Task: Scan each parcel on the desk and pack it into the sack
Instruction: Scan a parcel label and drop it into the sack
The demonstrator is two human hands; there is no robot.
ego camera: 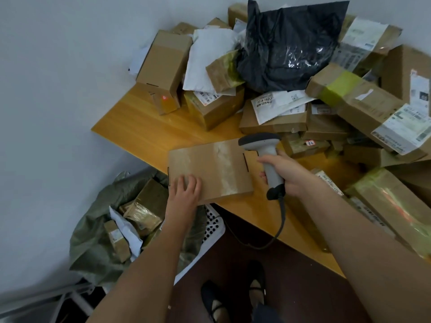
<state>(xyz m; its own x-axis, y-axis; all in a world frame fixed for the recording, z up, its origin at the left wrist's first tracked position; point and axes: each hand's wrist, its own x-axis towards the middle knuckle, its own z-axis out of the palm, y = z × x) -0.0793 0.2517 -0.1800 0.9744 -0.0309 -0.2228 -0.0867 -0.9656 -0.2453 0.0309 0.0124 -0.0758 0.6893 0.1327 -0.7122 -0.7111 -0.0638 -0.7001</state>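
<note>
A flat brown cardboard parcel (214, 169) with clear tape across it lies at the near edge of the wooden desk (140, 127). My left hand (185, 188) rests on its near left corner, fingers spread. My right hand (283, 173) grips the handle of a grey barcode scanner (262, 150), whose head sits just over the parcel's right end. The scanner's red spot (165, 98) falls on a box at the back left. The green sack (98, 243) sits on the floor left of the desk, open, with several parcels inside.
A big heap of cardboard boxes, white mailers and a black plastic bag (289, 47) covers the back and right of the desk. A white perforated basket (210, 229) holds the sack. The scanner cable (277, 229) hangs off the desk's front. White walls stand at left and behind.
</note>
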